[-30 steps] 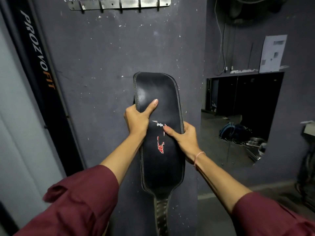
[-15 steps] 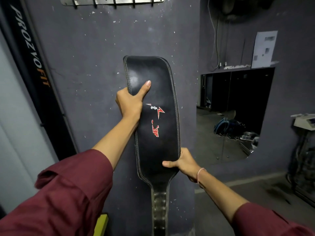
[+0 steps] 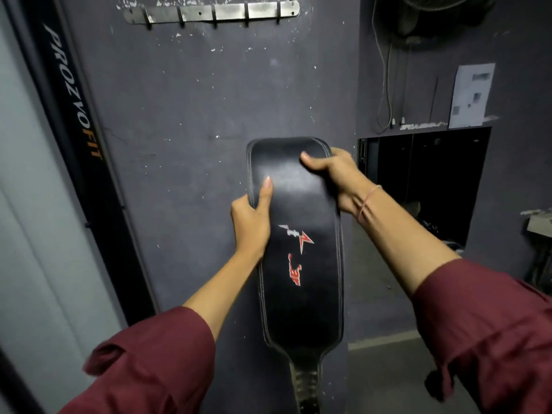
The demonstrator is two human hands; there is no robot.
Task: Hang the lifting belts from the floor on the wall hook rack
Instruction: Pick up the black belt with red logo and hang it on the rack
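**Lifting belt held up below the hook rack, lift yet to be made**

A black leather lifting belt [image 3: 298, 234] is held upright in front of the dark grey wall [image 3: 179, 115]. It sits well below the wall hook rack [image 3: 212, 11] and clear of it. The belt's left edge is gripped by the left hand [image 3: 251, 225], with the thumb laid flat on the front face and the fingers wrapped behind. The upper right corner is gripped by the right hand [image 3: 337, 177], thumb hooked over the front and fingers curled out of sight at the back.

The step in hand is judged to be the raise to the rack, whose dark hooks are seen bare. It is best done with both grips kept on while the broad top end is carried straight up the wall. A hook should be chosen before the belt is let go. A stiff, wide panel will probably not sit on a small hook by itself, so a buckle, a loop or a punched hole is likely to be needed. No buckle is in view. The weight should be felt to settle on the hook before either hand is eased off, or the belt may slide back down.

The belt is wide and smooth with a dull sheen, and pale stitching runs round its border. A red and white logo is printed on the face. At the bottom it tapers to a narrow strap [image 3: 306, 383] with a row of holes, which runs out of frame
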